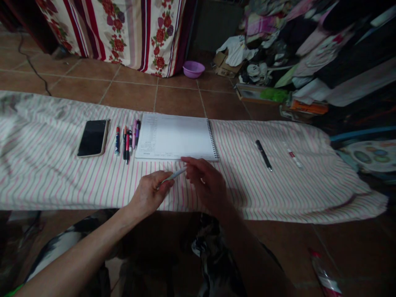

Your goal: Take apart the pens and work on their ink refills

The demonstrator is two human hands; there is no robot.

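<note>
A slim pale pen point(177, 173) is gripped in my left hand point(151, 190), its far end pointing right. My right hand point(208, 181) is just beyond that end, index finger stretched out, the others loosely bent; whether a fingertip touches the pen I cannot tell. Both hands are over the near part of the striped cloth. Just past them lies an open spiral notebook point(182, 136), its coil on the right and its page mostly white with printed lines at the left. A row of several pens point(127, 142) lies along the notebook's left side.
Left of the pens is a phone point(93, 138), dark screen up. A black pen point(263, 155) and a small white tube-like item point(294, 158) lie to the right on the striped cloth point(241, 194). On the tiled floor are a purple basin point(194, 69) and a bottle point(324, 274).
</note>
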